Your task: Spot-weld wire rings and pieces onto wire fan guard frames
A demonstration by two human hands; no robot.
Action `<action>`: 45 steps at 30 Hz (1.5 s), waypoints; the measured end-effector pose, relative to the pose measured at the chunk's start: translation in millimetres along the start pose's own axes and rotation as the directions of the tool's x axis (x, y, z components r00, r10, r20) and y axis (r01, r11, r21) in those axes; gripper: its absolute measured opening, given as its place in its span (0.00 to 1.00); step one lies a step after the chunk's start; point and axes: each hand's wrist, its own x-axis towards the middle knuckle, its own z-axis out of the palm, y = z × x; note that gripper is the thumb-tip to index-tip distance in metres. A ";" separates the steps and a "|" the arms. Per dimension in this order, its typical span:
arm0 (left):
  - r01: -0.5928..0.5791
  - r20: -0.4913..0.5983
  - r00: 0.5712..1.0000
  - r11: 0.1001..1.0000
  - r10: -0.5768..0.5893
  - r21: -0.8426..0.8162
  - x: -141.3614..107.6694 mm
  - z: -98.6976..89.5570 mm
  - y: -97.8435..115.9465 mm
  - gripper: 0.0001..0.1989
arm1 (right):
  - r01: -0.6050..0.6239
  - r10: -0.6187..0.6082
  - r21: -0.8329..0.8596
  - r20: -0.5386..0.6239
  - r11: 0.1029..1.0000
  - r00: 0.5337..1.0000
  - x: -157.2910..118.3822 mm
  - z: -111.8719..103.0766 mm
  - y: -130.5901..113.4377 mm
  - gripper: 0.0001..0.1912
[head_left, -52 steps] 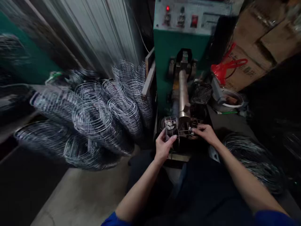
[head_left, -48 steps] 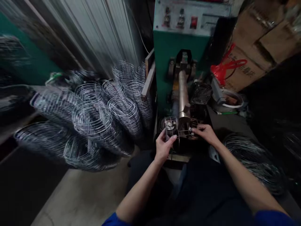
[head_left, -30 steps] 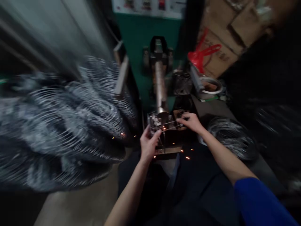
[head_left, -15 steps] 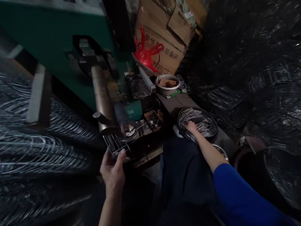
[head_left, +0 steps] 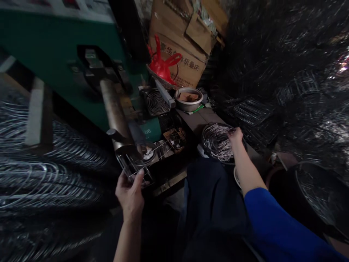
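In the head view, the left hand (head_left: 131, 193) pinches a small wire frame (head_left: 133, 168) between thumb and fingers, just below the tip of the green machine's (head_left: 60, 54) metal arm (head_left: 114, 112). To the right of that arm, the right hand (head_left: 236, 136) rests fingers-down on a coiled wire bundle (head_left: 216, 141); whether it grips any wire cannot be told. A metal bowl (head_left: 189, 99) sits behind the bundle.

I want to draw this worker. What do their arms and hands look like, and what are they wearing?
Both hands are bare, with no gloves, rings or watch to be seen. The left hand and its forearm are uncovered to the bottom edge of the picture. The right hand has a bare forearm too, then a bright blue sleeve pushed up near the elbow.
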 end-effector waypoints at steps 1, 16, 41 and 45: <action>-0.002 -0.001 1.000 1.000 0.002 0.001 -0.7 0.8 0.3 0.33 | -0.022 0.022 0.028 0.014 0.999 1.000 -2.1 0.5 -11.8 0.12; 0.075 0.080 0.994 0.994 -0.068 -0.082 -36.2 -29.0 -3.4 0.39 | 0.473 -0.342 -0.049 0.626 0.880 0.701 -129.4 126.6 -38.7 0.25; 0.152 0.037 0.988 0.966 -0.148 -0.207 -53.9 -23.7 -4.6 0.42 | 0.278 -0.194 0.026 0.775 0.960 0.601 -185.0 175.1 34.6 0.31; 0.154 0.042 0.988 0.964 -0.148 -0.217 -49.9 -25.6 -7.8 0.44 | 0.286 -0.206 0.036 0.781 0.958 0.590 -185.5 179.1 34.5 0.31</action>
